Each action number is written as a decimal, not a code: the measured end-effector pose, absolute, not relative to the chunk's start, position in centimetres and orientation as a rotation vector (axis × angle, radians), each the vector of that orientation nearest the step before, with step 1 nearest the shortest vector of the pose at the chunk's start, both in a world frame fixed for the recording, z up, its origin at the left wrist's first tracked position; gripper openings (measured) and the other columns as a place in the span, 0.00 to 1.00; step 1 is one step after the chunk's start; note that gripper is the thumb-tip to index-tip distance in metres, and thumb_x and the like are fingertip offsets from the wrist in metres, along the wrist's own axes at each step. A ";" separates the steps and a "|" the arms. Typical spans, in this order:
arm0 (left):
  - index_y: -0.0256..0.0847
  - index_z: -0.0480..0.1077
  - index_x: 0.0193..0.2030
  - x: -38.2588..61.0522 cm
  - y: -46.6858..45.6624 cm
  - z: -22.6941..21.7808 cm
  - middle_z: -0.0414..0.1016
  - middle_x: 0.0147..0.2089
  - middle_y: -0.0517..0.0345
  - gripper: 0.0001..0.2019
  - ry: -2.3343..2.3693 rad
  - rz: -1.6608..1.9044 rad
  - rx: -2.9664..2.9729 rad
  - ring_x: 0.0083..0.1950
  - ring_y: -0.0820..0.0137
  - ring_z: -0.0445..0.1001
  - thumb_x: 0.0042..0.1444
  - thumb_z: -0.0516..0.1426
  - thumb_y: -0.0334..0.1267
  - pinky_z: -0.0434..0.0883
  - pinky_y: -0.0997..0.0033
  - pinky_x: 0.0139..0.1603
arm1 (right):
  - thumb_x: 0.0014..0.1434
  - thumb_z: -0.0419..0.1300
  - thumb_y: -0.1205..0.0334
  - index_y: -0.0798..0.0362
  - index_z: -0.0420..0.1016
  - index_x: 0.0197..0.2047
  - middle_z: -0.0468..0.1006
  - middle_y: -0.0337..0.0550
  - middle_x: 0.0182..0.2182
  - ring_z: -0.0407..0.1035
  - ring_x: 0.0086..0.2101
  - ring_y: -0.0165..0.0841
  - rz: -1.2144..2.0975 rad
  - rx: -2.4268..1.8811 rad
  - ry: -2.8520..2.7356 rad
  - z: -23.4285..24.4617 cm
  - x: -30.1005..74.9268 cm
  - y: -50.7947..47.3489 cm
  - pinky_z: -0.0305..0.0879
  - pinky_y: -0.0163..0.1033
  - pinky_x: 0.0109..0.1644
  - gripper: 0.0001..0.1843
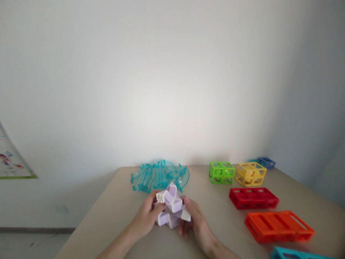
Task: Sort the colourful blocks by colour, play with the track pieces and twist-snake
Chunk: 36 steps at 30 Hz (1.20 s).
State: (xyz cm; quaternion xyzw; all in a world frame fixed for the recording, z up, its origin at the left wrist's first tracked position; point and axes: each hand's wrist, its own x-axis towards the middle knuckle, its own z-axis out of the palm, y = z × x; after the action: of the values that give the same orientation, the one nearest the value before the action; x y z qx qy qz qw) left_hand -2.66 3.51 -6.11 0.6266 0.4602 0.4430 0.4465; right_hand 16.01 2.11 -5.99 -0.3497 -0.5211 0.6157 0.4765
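Observation:
A lilac and white snake puzzle (172, 204), folded into a jagged cluster of wedge-shaped segments, is held up between my two hands above the table. My left hand (149, 214) grips its left side, the thumb lying across the front and the other fingers mostly hidden behind. On the opposite side, my right hand (196, 223) is closed around the right end, near a white face; its lower fingers curl beneath. Just beyond the puzzle lies a pile of clear teal plastic pieces (161, 176).
Along the right side of the table (215, 216) stand a green frame block (221, 173), a yellow one (250, 174), a red one (253, 198), an orange one (279, 226) and a blue one (293, 253). A dark blue piece (266, 163) sits at the back right corner, by the wall.

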 end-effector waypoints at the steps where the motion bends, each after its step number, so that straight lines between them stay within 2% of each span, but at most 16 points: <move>1: 0.41 0.67 0.44 -2.5 3.5 -6.2 0.71 0.31 0.61 0.13 1.161 1.072 1.495 0.25 0.70 0.71 0.57 0.57 0.47 0.66 0.74 0.22 | 0.60 0.49 0.33 0.57 0.72 0.41 0.68 0.36 0.18 0.64 0.16 0.28 1.479 -0.822 -1.281 -6.0 16.1 2.0 0.56 0.29 0.16 0.32; 3: 0.42 0.67 0.46 -2.4 3.5 -6.2 0.70 0.28 0.63 0.15 1.176 1.052 1.431 0.21 0.71 0.68 0.57 0.57 0.48 0.65 0.74 0.18 | 0.61 0.50 0.35 0.55 0.71 0.45 0.71 0.38 0.23 0.67 0.19 0.27 1.440 -0.771 -1.316 -6.1 16.5 1.8 0.57 0.28 0.18 0.30; 5: 0.41 0.67 0.47 -2.5 3.5 -5.9 0.73 0.31 0.62 0.16 1.143 1.097 1.438 0.26 0.69 0.72 0.55 0.58 0.45 0.69 0.73 0.25 | 0.61 0.52 0.36 0.53 0.69 0.48 0.73 0.38 0.25 0.67 0.20 0.27 1.440 -0.755 -1.336 -6.3 16.6 2.0 0.57 0.28 0.19 0.29; 7: 0.41 0.68 0.50 -2.7 3.4 -5.6 0.76 0.38 0.58 0.19 1.095 1.157 1.471 0.37 0.66 0.75 0.52 0.61 0.43 0.71 0.71 0.36 | 0.61 0.49 0.34 0.54 0.68 0.49 0.70 0.35 0.20 0.65 0.17 0.27 1.456 -0.790 -1.344 -6.8 16.6 2.2 0.55 0.27 0.17 0.31; 9: 0.41 0.66 0.56 -2.9 3.2 -5.5 0.77 0.42 0.56 0.25 1.058 1.144 1.495 0.42 0.65 0.74 0.52 0.62 0.45 0.69 0.71 0.41 | 0.62 0.44 0.31 0.55 0.69 0.45 0.65 0.32 0.14 0.61 0.13 0.26 1.443 -0.861 -1.361 -7.2 16.4 2.5 0.50 0.27 0.14 0.34; 11: 0.41 0.63 0.61 -3.0 3.0 -5.7 0.76 0.40 0.57 0.29 1.030 1.072 1.502 0.37 0.68 0.72 0.54 0.61 0.47 0.67 0.72 0.38 | 0.62 0.42 0.31 0.56 0.70 0.41 0.66 0.33 0.15 0.57 0.10 0.24 1.409 -0.937 -1.407 -7.3 16.2 2.7 0.45 0.26 0.11 0.35; 14: 0.42 0.60 0.63 -3.1 2.9 -6.1 0.73 0.37 0.60 0.31 0.991 0.974 1.507 0.32 0.72 0.69 0.54 0.62 0.48 0.64 0.74 0.32 | 0.63 0.46 0.34 0.55 0.69 0.38 0.73 0.36 0.23 0.57 0.10 0.21 1.367 -1.005 -1.507 -6.9 16.1 2.6 0.42 0.27 0.10 0.30; 17: 0.44 0.61 0.61 -3.1 2.8 -6.1 0.71 0.33 0.64 0.30 0.964 0.929 1.479 0.30 0.73 0.67 0.53 0.63 0.45 0.64 0.75 0.31 | 0.63 0.49 0.37 0.52 0.67 0.40 0.76 0.37 0.27 0.62 0.13 0.24 1.256 -1.029 -1.575 -6.2 16.4 2.3 0.50 0.28 0.13 0.25; 20: 0.46 0.60 0.58 -3.1 2.8 -6.0 0.69 0.33 0.66 0.27 0.965 0.958 1.504 0.30 0.75 0.67 0.53 0.63 0.40 0.65 0.76 0.31 | 0.64 0.52 0.42 0.51 0.68 0.38 0.77 0.39 0.27 0.69 0.22 0.29 1.018 -1.054 -1.624 -5.8 16.6 2.1 0.61 0.31 0.24 0.20; 25: 0.48 0.59 0.56 -3.0 2.9 -6.0 0.69 0.33 0.67 0.26 1.028 1.043 1.554 0.28 0.76 0.67 0.52 0.64 0.39 0.65 0.78 0.30 | 0.65 0.51 0.42 0.51 0.69 0.33 0.74 0.39 0.23 0.66 0.21 0.31 0.816 -1.165 -1.594 -5.7 16.7 2.6 0.57 0.34 0.24 0.21; 29: 0.46 0.59 0.54 -2.8 3.1 -6.0 0.70 0.25 0.68 0.26 0.921 1.025 1.390 0.20 0.75 0.68 0.53 0.63 0.47 0.65 0.79 0.21 | 0.65 0.49 0.41 0.51 0.68 0.34 0.77 0.41 0.27 0.70 0.25 0.32 0.890 -1.113 -1.473 -6.1 16.5 2.9 0.61 0.33 0.26 0.22; 32: 0.43 0.63 0.51 -2.6 3.4 -6.0 0.72 0.22 0.64 0.23 0.852 1.078 1.160 0.16 0.70 0.71 0.57 0.56 0.56 0.65 0.76 0.14 | 0.64 0.47 0.37 0.50 0.65 0.35 0.71 0.35 0.18 0.65 0.16 0.29 1.082 -1.103 -1.344 -6.6 16.1 2.9 0.55 0.32 0.18 0.24; 34: 0.40 0.67 0.47 -2.5 3.5 -6.2 0.74 0.22 0.60 0.22 0.858 1.092 1.079 0.16 0.68 0.72 0.58 0.55 0.57 0.66 0.75 0.13 | 0.63 0.47 0.35 0.50 0.63 0.37 0.65 0.30 0.14 0.60 0.12 0.28 1.236 -1.049 -1.258 -7.0 15.6 2.9 0.51 0.31 0.13 0.25; 36: 0.37 0.71 0.44 -2.2 3.5 -6.2 0.76 0.22 0.57 0.20 0.894 1.015 1.136 0.17 0.69 0.74 0.56 0.59 0.53 0.68 0.76 0.15 | 0.61 0.48 0.33 0.50 0.61 0.40 0.64 0.28 0.13 0.60 0.11 0.29 1.359 -0.955 -1.196 -7.1 15.2 2.8 0.53 0.30 0.13 0.26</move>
State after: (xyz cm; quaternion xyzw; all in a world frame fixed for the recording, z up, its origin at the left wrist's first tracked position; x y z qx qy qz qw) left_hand -2.25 3.51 -6.23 0.4972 0.3911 0.4439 0.6347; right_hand 15.24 2.80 -7.13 -0.3986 -0.4988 0.5669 0.5206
